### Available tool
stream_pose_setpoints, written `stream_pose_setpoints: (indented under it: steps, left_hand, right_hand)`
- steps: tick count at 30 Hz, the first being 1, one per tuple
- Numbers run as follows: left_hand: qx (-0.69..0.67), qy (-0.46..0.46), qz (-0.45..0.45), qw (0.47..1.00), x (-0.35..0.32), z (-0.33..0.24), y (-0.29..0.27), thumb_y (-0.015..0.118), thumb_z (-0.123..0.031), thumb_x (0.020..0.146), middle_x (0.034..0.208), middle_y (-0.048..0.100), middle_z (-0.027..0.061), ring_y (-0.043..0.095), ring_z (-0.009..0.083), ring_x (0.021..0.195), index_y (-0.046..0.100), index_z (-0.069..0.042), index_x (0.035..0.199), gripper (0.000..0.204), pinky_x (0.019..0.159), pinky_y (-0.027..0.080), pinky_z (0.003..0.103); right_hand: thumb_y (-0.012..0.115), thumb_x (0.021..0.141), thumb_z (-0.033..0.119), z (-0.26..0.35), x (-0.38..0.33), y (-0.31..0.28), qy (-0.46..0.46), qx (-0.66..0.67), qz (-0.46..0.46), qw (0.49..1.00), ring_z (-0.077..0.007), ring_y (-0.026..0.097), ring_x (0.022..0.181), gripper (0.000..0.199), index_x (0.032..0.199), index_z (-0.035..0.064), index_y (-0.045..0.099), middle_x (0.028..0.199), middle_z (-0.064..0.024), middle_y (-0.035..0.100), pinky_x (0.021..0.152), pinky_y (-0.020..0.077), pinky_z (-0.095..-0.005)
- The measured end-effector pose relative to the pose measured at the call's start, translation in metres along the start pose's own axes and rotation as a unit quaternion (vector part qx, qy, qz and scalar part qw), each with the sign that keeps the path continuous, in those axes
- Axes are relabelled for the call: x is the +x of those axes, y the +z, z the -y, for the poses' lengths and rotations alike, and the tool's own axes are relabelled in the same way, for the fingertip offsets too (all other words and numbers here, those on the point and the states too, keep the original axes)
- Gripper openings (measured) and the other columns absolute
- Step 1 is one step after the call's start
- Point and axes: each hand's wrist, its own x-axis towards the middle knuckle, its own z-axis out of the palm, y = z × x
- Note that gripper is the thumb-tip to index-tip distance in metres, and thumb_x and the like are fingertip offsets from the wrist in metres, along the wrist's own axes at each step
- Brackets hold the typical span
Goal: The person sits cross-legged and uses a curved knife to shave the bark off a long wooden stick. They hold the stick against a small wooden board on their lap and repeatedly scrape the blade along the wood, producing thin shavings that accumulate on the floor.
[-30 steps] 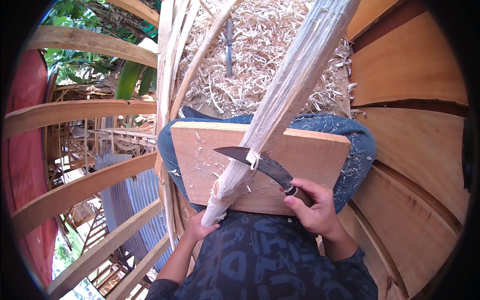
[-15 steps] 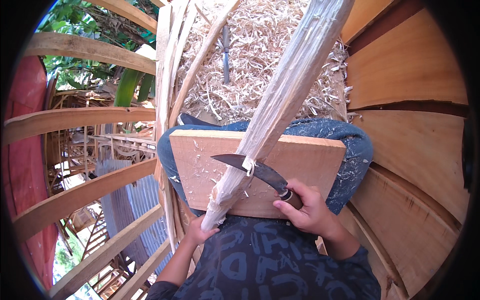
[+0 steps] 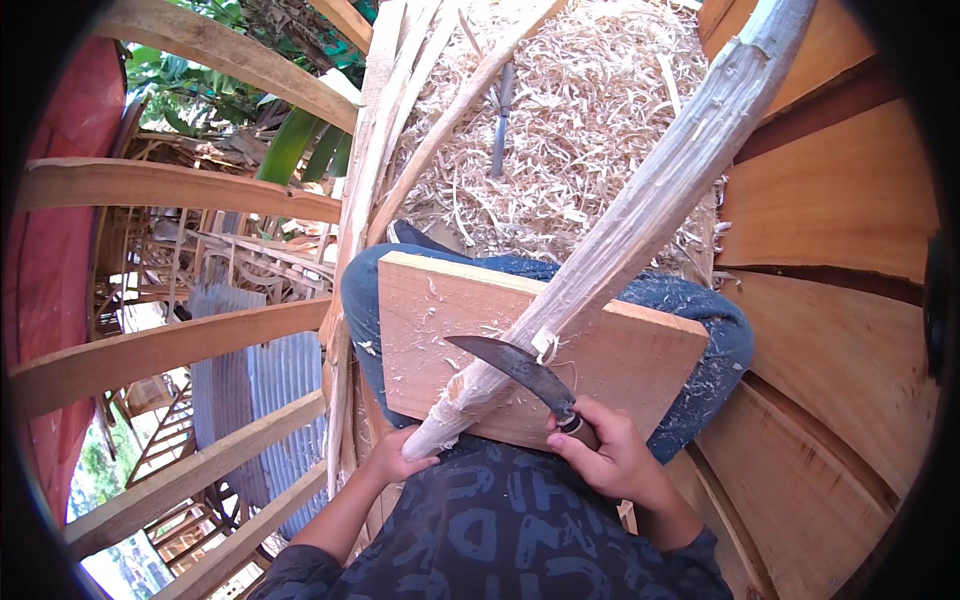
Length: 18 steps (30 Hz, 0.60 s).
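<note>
Shaving pole: I see a long pale wooden pole (image 3: 640,215) slanting across a board (image 3: 620,365) on my lap, its upper end cut off by the picture's top edge.
Knife: a curved dark blade (image 3: 510,362) lies across the pole by a curled shaving, edge set to the wood, I judge for paring.
Right hand (image 3: 610,460): closed around the knife handle, which its fingers mostly hide.
Left hand (image 3: 390,460): wrapped on the pole's lower end, steadying it; fingers partly hidden beneath.
Board: braced on jeans-clad knees as a desk.
Beyond: a heap of shavings (image 3: 570,130), a chisel-like tool (image 3: 500,115) hard to make out, curved planks (image 3: 160,345).
</note>
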Motion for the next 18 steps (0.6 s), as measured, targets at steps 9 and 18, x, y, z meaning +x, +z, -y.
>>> stream_pose_setpoints:
  steps: [9, 18]
  left_hand:
    - [-0.005, -0.034, 0.001, 0.999, -0.001, -0.003, 0.000, 0.075, -0.018, 0.070, 0.093, 0.066, 0.0100, 0.062, 0.0156, 0.084, 0.060, -0.001, 0.107, 0.043, 0.077, 0.047, 0.028]
    - [0.002, 0.003, -0.007, 1.000, 0.003, -0.009, -0.003, 0.076, -0.018, 0.069, 0.085, 0.068, 0.0110, 0.065, 0.0184, 0.077, 0.062, 0.000, 0.101, 0.039, 0.072, 0.049, 0.029]
  right_hand:
    - [0.064, 0.081, 0.007, -0.006, 0.000, 0.022, -0.050, -0.048, -0.172, 0.983, -0.0136, 0.061, 0.060, 0.018, 0.093, -0.0030, 0.055, 0.068, -0.0094, 0.062, 0.052, 0.0452, -0.0256]
    - [0.066, 0.080, 0.006, -0.009, 0.005, 0.019, -0.135, -0.206, -0.197, 0.949, -0.0221, 0.061, 0.056, 0.021, 0.095, -0.0029, 0.053, 0.067, -0.0132, 0.061, 0.049, 0.0445, -0.0292]
